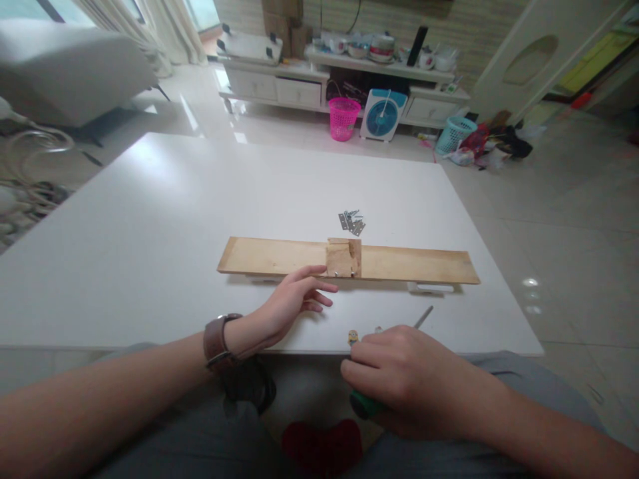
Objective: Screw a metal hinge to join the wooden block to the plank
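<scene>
A long wooden board (414, 264) lies raised on white supports, one a white piece (430, 288) under its right part. A small wooden block (340, 259) sits across the board's middle, with two small screws (352, 273) at its near edge. My left hand (294, 299) is open, fingers spread, its index fingertip at the block's lower left corner. Closer to me, my right hand (404, 372) is closed around the green handle of a screwdriver (424, 317); the shaft points up and to the right. Behind the board rest several metal hinges and screws (352, 223).
The white table (164, 199) has its near edge against my legs. A small yellow cartoon figure (353, 337) is by that edge. Beyond the table stand a pink basket (344, 120), a blue fan (383, 116) and a low white cabinet (299, 93); a sofa (74, 73) is at left.
</scene>
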A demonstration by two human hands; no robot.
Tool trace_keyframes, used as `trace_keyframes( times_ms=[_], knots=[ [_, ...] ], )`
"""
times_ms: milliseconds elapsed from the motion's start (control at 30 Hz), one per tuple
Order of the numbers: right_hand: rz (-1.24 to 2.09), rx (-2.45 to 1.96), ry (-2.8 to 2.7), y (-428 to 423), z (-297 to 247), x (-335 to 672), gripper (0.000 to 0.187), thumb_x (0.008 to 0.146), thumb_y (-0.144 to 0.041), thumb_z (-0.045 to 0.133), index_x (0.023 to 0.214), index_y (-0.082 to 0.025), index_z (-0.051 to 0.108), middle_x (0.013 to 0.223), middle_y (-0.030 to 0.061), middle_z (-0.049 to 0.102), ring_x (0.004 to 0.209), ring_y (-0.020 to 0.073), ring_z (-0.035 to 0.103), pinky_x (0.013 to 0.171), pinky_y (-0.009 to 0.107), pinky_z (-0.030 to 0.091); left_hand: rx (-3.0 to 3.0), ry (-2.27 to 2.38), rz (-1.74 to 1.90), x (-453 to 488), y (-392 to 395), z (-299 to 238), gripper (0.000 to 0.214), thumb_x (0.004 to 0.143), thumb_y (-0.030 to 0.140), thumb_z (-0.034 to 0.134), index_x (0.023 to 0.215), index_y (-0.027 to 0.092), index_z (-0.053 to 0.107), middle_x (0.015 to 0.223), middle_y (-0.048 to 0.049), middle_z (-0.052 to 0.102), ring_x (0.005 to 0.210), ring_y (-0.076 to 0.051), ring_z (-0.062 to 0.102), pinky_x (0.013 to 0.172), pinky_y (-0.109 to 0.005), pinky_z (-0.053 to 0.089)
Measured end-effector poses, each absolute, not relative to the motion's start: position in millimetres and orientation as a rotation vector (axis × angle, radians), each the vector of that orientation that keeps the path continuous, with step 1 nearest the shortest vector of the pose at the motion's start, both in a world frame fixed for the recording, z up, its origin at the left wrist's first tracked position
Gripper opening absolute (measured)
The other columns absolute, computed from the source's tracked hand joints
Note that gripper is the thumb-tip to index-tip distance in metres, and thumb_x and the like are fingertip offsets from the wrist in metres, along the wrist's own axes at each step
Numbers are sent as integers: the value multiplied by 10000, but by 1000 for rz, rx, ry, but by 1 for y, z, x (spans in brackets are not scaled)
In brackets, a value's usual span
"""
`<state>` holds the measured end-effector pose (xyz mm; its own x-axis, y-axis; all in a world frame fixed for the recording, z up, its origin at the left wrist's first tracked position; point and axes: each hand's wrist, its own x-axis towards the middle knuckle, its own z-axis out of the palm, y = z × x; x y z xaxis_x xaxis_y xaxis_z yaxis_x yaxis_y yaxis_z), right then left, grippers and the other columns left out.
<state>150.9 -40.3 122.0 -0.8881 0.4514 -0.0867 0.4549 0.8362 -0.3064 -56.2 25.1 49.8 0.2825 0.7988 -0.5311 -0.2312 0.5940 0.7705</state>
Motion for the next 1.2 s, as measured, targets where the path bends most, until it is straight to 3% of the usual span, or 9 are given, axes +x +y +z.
trace_keyframes(
  times_ms=[333, 867, 1200],
  knots=[
    [-509, 753, 3022, -41, 121, 152, 81, 899, -217, 607, 866, -222, 533, 769, -27, 637, 627, 138, 509, 550, 338, 213, 591, 1006, 688, -54, 25, 57, 634, 848, 117, 633, 1465, 120, 490, 1019, -151, 797, 764, -173, 721, 630, -226, 535],
    [-490, 750, 3054, -41, 119, 152, 108, 880, -231, 632, 865, -227, 526, 764, -41, 614, 630, 143, 492, 543, 341, 236, 590, 969, 686, -55, 25, 56, 563, 892, 124, 564, 1446, 133, 464, 1098, -169, 784, 789, -177, 720, 661, -246, 524],
    [-493, 758, 3049, -41, 119, 151, 95, 879, -221, 620, 869, -228, 526, 765, -39, 617, 631, 145, 495, 544, 340, 233, 588, 964, 691, -56, 25, 58, 472, 857, 121, 595, 1322, 161, 529, 1121, -160, 773, 811, -187, 723, 661, -256, 529]
  ],
)
